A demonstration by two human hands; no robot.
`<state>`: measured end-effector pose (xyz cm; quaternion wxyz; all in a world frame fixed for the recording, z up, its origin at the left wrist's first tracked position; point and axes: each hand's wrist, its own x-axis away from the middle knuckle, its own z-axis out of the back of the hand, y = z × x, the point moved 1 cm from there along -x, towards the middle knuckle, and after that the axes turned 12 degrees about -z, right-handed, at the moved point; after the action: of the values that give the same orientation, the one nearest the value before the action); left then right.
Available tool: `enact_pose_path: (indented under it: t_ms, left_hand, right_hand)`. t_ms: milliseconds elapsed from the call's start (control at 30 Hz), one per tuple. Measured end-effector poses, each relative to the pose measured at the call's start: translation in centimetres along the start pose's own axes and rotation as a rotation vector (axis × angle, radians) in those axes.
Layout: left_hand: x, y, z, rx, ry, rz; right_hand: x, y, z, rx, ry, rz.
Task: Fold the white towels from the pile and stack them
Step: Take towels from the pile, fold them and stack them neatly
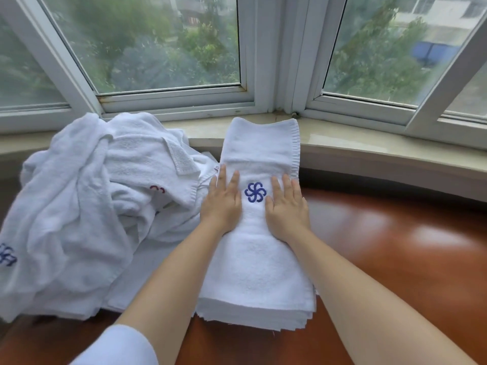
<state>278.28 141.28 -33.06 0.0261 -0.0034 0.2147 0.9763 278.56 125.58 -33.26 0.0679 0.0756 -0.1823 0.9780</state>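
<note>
Towels fill the centre and left of the frame. A long folded towel lies lengthwise down the middle, its far end draped up onto the pale window ledge and its near end resting on a stack of folded towels whose layered edges show at the lower centre. A blue flower-shaped emblem is stitched on the top face of the folded towel, a little above the frame's middle.

The left hand lies flat on the towel just left of the emblem, fingers straight and close together, pressing down. The right hand lies flat just right of the emblem in the same manner, fingers straight and slightly spread. Both forearms reach in from the lower edge; a white sleeve shows at the lower left.

A loose pile of unfolded white towels is heaped at the left, touching the folded towel's left side near the left hand. One blue emblem shows at the pile's far left edge and part of a red one near its middle.

The glossy reddish-brown bench carries the stack and the pile and lies bare at the right. White window frames span the top, with green trees behind the glass.
</note>
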Motion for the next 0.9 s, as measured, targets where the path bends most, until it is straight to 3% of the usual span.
enact_pose_path:
  t_ms: [267, 567, 767, 900]
  left_hand:
    - [3.0, 0.3, 3.4, -0.126, -0.006, 0.005]
    - [6.3, -6.2, 9.1, -0.434, 0.046, -0.044]
    - [5.7, -11.0, 13.0, -0.513, 0.102, -0.089]
    - [4.2, -14.3, 16.0, -0.517, 0.221, -0.112]
  right_hand:
    - [1.6, -1.9, 2.3, 0.155, 0.014, -0.016]
    - [3.9, -7.4, 2.7, 0.067, 0.056, 0.111]
    - [5.8, -13.7, 0.9, 0.070, -0.019, 0.184]
    - [6.1, -17.6, 0.5, 0.048, -0.060, 0.117]
